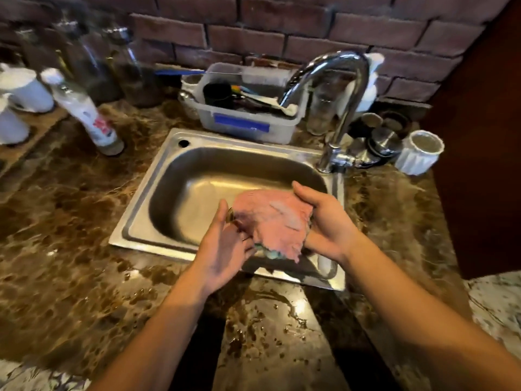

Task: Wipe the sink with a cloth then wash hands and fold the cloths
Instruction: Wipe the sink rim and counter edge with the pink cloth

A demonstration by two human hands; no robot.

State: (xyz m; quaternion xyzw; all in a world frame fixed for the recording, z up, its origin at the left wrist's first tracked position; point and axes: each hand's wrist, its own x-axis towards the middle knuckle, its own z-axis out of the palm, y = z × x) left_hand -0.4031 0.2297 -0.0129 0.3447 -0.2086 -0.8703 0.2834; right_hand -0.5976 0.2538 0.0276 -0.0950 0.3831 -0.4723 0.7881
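head view: pink cloth (pixel 273 221) held bunched between both hands, above near right part of sink (pixel 169 176), clear of basin. right hand (pixel 327 224) fingers curled round cloth's right edge, gripping. left hand (pixel 222 249) palm against left edge, fingers tucked under; whether pinching, cannot tell. blue-green scrap shows under cloth's near edge. cloth looks soft, limp, light, probably damp; best taken by corners to spread for folding
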